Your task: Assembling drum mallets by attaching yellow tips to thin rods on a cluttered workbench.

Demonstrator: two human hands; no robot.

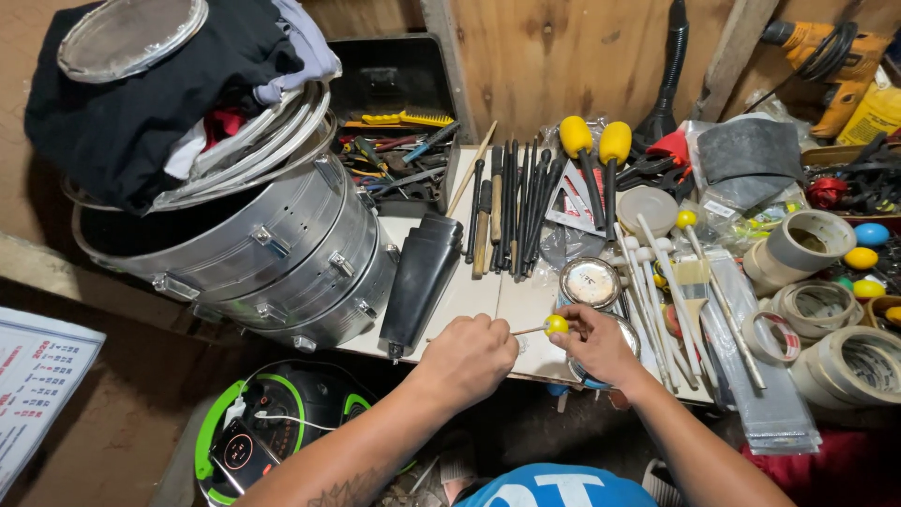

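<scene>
Both Hands on a Yellow-Tipped Mallet

Nearest, the left hand [466, 357] pinches the thin stick of the yellow-tipped mallet [556, 325], fingers closed; at three o'clock, the right hand [599, 345] pinches its ball. At twelve o'clock lie dark drumsticks [514, 211]; at ten o'clock, stacked metal drums [282, 253].

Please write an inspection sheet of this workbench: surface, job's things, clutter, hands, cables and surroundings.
Surface: pale workbench, crowded, little bare area.
Job's things: thin stick with a small yellow ball on its end, held between both hands.
Clutter: row of dark sticks, two yellow-headed mallets, white-tipped sticks, tape rolls, black cowbell.
Hands: left hand pinches the stick; right hand holds the ball.
Cables: white cable on the green-trimmed device below.
Surroundings: stacked metal drums, open toolbox, wooden wall.
</scene>
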